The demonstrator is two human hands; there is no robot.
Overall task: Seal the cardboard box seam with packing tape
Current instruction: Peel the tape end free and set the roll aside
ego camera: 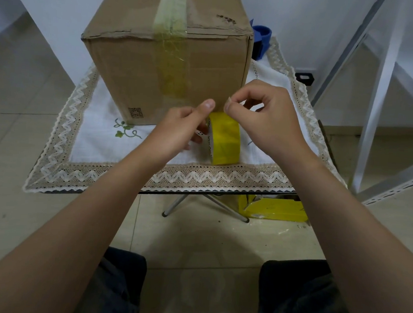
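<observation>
The cardboard box (168, 54) stands on the lace-edged tablecloth (100, 135), its top seam running away from the person under an existing tape strip (171, 16). Just in front of it, the yellow tape roll (226, 139) stands on edge. The left hand (178, 128) grips the roll; the right hand (263, 116) pinches the free end directly above, so the pull goes up and forward toward the box.

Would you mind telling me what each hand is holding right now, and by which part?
The left hand grips the yellow tape roll by its side and core. The right hand pinches at the roll's top, apparently the loose tape end; that end itself is hard to see.
</observation>
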